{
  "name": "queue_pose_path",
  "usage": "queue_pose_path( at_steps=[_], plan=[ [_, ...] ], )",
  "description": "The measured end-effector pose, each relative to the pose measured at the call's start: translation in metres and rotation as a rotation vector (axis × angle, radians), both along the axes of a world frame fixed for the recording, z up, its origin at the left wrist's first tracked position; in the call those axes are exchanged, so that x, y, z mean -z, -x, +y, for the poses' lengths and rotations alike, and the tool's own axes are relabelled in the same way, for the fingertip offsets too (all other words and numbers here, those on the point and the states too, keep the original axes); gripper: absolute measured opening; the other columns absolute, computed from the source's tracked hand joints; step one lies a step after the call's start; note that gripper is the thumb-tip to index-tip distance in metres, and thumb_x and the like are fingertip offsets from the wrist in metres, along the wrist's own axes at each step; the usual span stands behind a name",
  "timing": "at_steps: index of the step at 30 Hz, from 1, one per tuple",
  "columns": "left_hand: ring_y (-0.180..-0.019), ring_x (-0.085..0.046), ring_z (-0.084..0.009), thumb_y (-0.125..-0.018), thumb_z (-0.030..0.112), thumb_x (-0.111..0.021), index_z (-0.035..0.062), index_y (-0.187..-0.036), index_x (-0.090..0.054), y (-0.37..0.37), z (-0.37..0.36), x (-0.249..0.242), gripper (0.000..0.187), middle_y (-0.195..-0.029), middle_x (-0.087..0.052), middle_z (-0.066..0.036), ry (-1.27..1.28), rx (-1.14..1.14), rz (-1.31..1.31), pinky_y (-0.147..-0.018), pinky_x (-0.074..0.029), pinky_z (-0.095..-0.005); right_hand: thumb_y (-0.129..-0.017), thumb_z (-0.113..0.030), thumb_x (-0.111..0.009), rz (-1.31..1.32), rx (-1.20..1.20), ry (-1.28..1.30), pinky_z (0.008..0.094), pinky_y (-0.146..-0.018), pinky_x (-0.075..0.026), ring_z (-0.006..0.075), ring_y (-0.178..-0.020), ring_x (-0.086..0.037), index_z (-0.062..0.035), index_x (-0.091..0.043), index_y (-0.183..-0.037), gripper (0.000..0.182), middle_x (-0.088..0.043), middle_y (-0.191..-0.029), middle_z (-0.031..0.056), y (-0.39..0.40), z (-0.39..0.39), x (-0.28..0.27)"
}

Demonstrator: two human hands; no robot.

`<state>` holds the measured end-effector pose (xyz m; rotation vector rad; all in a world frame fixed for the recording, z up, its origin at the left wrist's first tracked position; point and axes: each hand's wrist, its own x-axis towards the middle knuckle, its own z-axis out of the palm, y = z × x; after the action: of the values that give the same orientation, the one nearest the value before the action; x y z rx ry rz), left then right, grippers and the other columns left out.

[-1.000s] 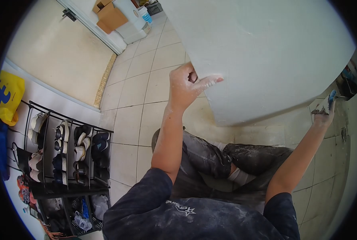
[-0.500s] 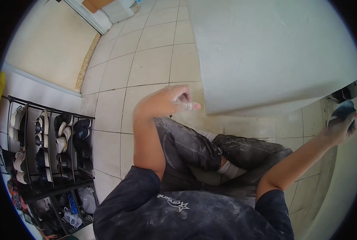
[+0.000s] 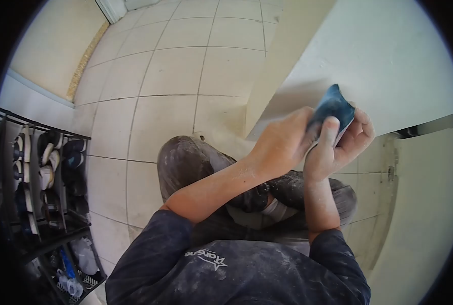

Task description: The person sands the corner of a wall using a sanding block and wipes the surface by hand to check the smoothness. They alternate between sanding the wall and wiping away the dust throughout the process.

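A blue-green piece of sandpaper (image 3: 333, 108), bent into a curve, is held up between my two hands before the pale wall corner. My left hand (image 3: 286, 140) grips its left edge, with the fingertips partly hidden behind the sheet. My right hand (image 3: 346, 145) pinches it from the right, thumb laid across the lower part and fingers curled behind. White dust coats both hands. Below them are my crossed legs in dusty dark trousers (image 3: 186, 157).
The pale wall block (image 3: 384, 61) rises in front and to the right, its bottom corner near my hands. Light floor tiles (image 3: 175, 71) spread to the left. A black shoe rack (image 3: 38, 183) with several shoes stands at far left, a door (image 3: 54, 46) beyond it.
My right hand has come in from the far right with the sandpaper. My left hand, empty before, has moved right and taken hold of it too. The view has shifted to the right.
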<state>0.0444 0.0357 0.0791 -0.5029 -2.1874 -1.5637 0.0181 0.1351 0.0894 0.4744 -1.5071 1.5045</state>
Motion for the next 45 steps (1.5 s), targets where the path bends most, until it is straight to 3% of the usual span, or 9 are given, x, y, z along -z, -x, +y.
queue_pose_path(
  at_steps=[9,13,16,19,22,27,31,35,45],
  plan=[
    [-0.096,-0.066,-0.0344,-0.09,0.028,-0.063,-0.0001,-0.103,-0.061,0.001,-0.094,0.001,0.031,-0.099,-0.068,-0.018,0.394,0.383,-0.212,-0.08,-0.051,-0.0455,-0.088,-0.011,-0.073,-0.121,0.324,-0.024,0.0269,-0.072,-0.046,0.014,-0.083,-0.053,-0.0014,-0.055,-0.108,0.028,-0.054,-0.099,0.007,0.014,-0.033,0.036],
    [-0.108,-0.063,-0.0331,-0.089,0.046,-0.066,-0.0005,-0.129,-0.056,0.022,-0.16,0.0,0.062,-0.121,-0.064,-0.02,0.371,0.286,-0.739,-0.093,-0.048,-0.0405,-0.092,-0.015,-0.07,0.181,0.64,-0.254,0.0274,-0.067,-0.042,0.0158,-0.083,-0.047,-0.0061,-0.052,-0.097,0.021,-0.044,-0.092,0.0037,0.051,-0.038,0.056],
    [-0.11,-0.063,-0.0312,-0.092,0.047,-0.063,0.0021,-0.135,-0.053,0.037,-0.179,0.048,0.063,-0.124,-0.062,-0.019,0.466,-0.322,-0.665,-0.095,-0.048,-0.0396,-0.092,-0.02,-0.072,0.381,0.865,-0.251,0.0276,-0.069,-0.041,0.0162,-0.083,-0.045,-0.0079,-0.05,-0.094,0.025,-0.042,-0.092,0.003,0.072,-0.036,0.024],
    [-0.111,-0.063,-0.0302,-0.091,0.048,-0.063,0.0041,-0.139,-0.051,0.039,-0.178,0.058,0.066,-0.125,-0.062,-0.019,0.611,-0.478,-0.693,-0.095,-0.048,-0.038,-0.091,-0.02,-0.073,0.347,0.858,-0.161,0.0278,-0.07,-0.04,0.0157,-0.083,-0.045,-0.0082,-0.05,-0.093,0.026,-0.043,-0.093,0.003,0.065,-0.047,-0.011],
    [-0.108,-0.063,-0.0296,-0.09,0.05,-0.064,0.0056,-0.138,-0.052,0.038,-0.161,0.046,0.067,-0.12,-0.064,-0.018,0.475,-0.239,-0.688,-0.092,-0.049,-0.0375,-0.091,-0.017,-0.073,0.427,1.099,-0.449,0.0282,-0.068,-0.042,0.0176,-0.084,-0.048,-0.0072,-0.047,-0.092,0.028,-0.043,-0.094,0.0046,0.058,-0.034,0.004],
    [-0.091,-0.061,-0.0272,-0.084,0.051,-0.072,0.0017,-0.11,-0.064,0.051,-0.146,0.04,0.056,-0.094,-0.064,-0.015,0.365,-0.005,-0.619,-0.08,-0.049,-0.0382,-0.092,-0.019,-0.071,0.376,1.021,-0.527,0.0295,-0.069,-0.039,0.0187,-0.093,-0.046,-0.0089,-0.045,-0.097,0.028,-0.04,-0.099,0.0067,0.051,-0.033,0.083],
    [-0.071,-0.052,-0.022,-0.076,0.045,-0.081,-0.0012,-0.077,-0.057,0.058,-0.146,0.012,0.051,-0.071,-0.055,-0.009,0.379,0.155,-0.753,-0.065,-0.044,-0.0352,-0.092,-0.024,-0.07,0.4,1.063,-0.547,0.0292,-0.072,-0.04,0.0173,-0.095,-0.046,-0.0066,-0.048,-0.103,0.03,-0.04,-0.105,0.0074,0.054,-0.022,0.044],
    [-0.065,-0.045,-0.0187,-0.074,0.04,-0.083,0.0007,-0.07,-0.051,0.06,-0.138,0.027,0.05,-0.065,-0.049,-0.006,0.296,0.171,-0.502,-0.061,-0.04,-0.033,-0.095,-0.031,-0.067,0.319,0.769,-0.19,0.0311,-0.081,-0.045,0.0159,-0.098,-0.047,-0.0036,-0.05,-0.111,0.036,-0.041,-0.11,0.0074,0.061,-0.043,-0.008],
    [-0.072,-0.057,-0.0287,-0.084,0.048,-0.07,-0.0008,-0.077,-0.06,0.065,-0.13,0.032,0.05,-0.072,-0.058,-0.014,0.296,-0.048,-0.438,-0.064,-0.045,-0.041,-0.104,-0.041,-0.048,0.198,1.018,-0.282,0.0297,-0.077,-0.045,0.0141,-0.092,-0.048,-0.0069,-0.04,-0.106,0.035,-0.037,-0.103,0.0066,0.063,-0.051,0.031]
  ],
)
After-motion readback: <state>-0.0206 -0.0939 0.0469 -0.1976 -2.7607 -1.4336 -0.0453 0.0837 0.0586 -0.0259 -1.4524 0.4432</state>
